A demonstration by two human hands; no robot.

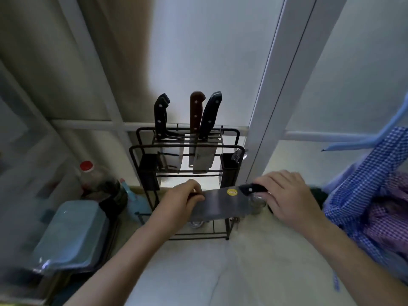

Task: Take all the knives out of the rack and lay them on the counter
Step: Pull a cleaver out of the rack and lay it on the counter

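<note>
While hands (238,199) grip cleaver (220,203), bottle (92,180) left.

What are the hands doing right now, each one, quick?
Left hand: closed on the far end of the cleaver blade.
Right hand: closed around the cleaver's black handle.

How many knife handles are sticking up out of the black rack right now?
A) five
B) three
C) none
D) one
B: a black handle, a brown handle and a dark handle stand above the rack, while both hands hold a fourth knife, the cleaver.
</note>
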